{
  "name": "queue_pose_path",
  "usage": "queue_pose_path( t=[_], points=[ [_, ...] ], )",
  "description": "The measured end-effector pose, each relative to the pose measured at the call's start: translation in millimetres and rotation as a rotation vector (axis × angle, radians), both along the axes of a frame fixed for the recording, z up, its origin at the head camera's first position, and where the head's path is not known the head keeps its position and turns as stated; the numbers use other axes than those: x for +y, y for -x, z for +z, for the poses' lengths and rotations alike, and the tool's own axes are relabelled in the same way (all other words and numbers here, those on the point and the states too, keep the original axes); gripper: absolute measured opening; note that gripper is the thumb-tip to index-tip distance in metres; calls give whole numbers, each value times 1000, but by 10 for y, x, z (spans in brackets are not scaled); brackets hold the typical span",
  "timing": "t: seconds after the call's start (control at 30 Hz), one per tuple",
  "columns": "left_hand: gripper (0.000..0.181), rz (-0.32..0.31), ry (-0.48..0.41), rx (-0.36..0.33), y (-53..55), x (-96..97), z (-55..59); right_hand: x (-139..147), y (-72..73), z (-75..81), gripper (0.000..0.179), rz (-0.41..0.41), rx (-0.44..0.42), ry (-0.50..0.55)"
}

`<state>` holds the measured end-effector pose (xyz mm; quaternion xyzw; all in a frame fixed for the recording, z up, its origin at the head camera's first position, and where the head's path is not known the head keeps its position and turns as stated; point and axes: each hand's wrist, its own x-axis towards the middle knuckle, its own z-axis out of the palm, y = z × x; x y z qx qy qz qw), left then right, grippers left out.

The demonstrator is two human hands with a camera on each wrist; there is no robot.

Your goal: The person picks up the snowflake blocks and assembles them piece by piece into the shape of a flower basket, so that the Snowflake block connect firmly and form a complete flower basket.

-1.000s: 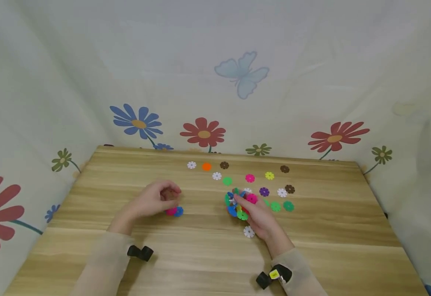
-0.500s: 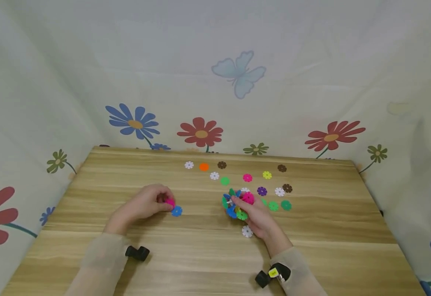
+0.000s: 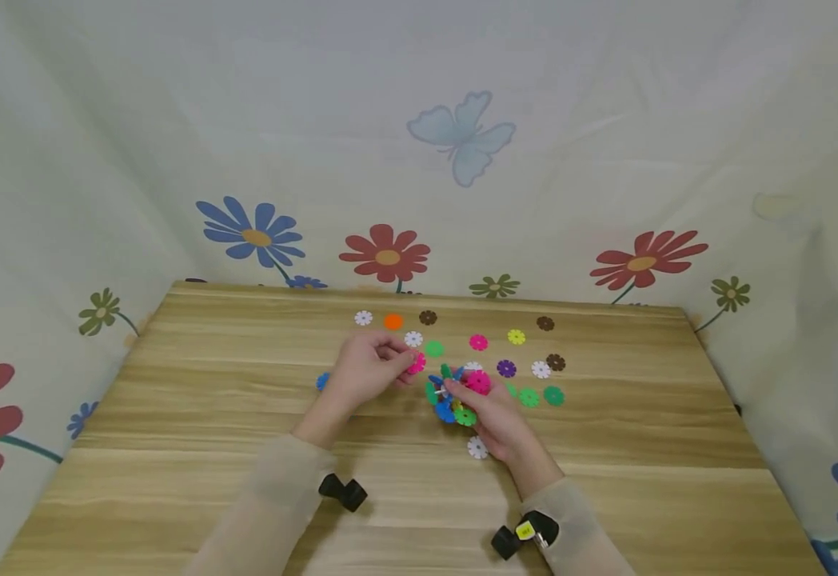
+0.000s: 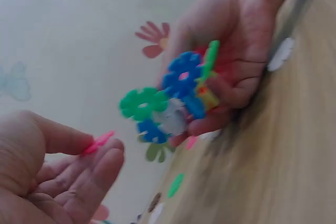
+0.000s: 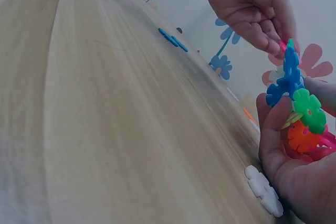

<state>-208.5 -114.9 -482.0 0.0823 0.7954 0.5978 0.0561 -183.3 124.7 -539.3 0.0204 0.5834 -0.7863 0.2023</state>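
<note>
In the head view my left hand (image 3: 363,370) pinches a pink notched snowflake disc (image 3: 418,363) between thumb and fingers; the left wrist view shows this pink disc (image 4: 98,142) edge-on. My right hand (image 3: 500,422) grips a cluster of interlocked snowflake discs (image 3: 445,412), with blue, green, white, yellow, orange and pink pieces. The left hand is just left of the cluster, and a small gap parts the pink disc from it in the left wrist view. The palm and curled fingers of my right hand hide part of the cluster.
Loose discs lie scattered over the far half of the wooden table (image 3: 246,480), among them a purple disc (image 3: 506,369) and an orange disc (image 3: 393,322). A white disc (image 3: 477,447) lies beside the right wrist. Farther left is a blue disc (image 3: 322,381), partly behind the left hand.
My left hand has picked up the pink disc from beside the blue one and carried it right, up to the cluster. The right hand stays nearly in place with the cluster.
</note>
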Motion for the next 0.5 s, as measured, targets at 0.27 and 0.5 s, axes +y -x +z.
queue_pose_path(
  t=[0.27, 0.5],
  points=[
    [9, 20, 74, 58, -82, 127, -80, -53, -2, -7, 37, -14, 29, -20],
    [10, -8, 118, 126, -97, 153, -113, -58, -2, -7, 40, -56, 30, -55]
  ],
)
